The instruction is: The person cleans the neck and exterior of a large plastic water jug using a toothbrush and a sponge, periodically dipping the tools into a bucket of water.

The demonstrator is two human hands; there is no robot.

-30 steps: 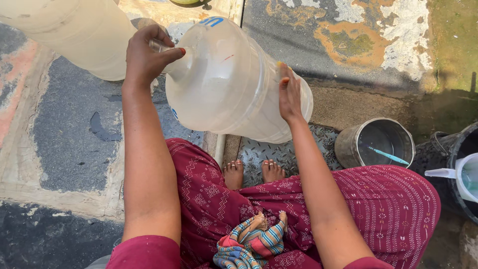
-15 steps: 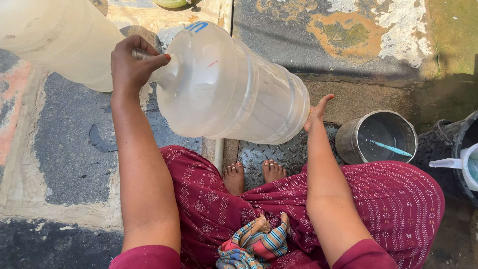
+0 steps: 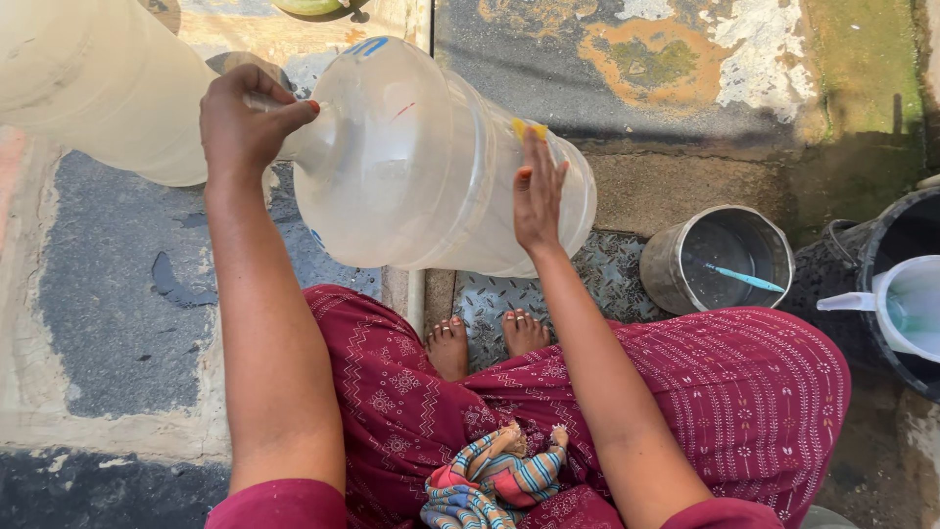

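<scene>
Gripping the neck of a big clear water jug point(image 3: 431, 167), our left hand point(image 3: 245, 122) is closed tight around it at the upper left of the frame, while our right hand point(image 3: 537, 191) lies flat and open against the jug's side with a small yellow scrap point(image 3: 530, 128) at the fingertips. We see the jug tipped on its side across the upper middle of the frame, neck to the left, above our bare feet point(image 3: 487, 340). A second pale jug point(image 3: 93, 83) fills the upper left corner, just behind our left hand. Our red patterned skirt point(image 3: 685, 392) spreads over the lower half of the frame, with a striped cloth bundle point(image 3: 494, 475) in our lap. At the right edge a dark bucket point(image 3: 896, 240) holds a white plastic mug point(image 3: 906, 304). Left of it, near our right knee, stands a steel pot point(image 3: 720, 260) with a thin blue stick point(image 3: 746, 279) inside.
</scene>
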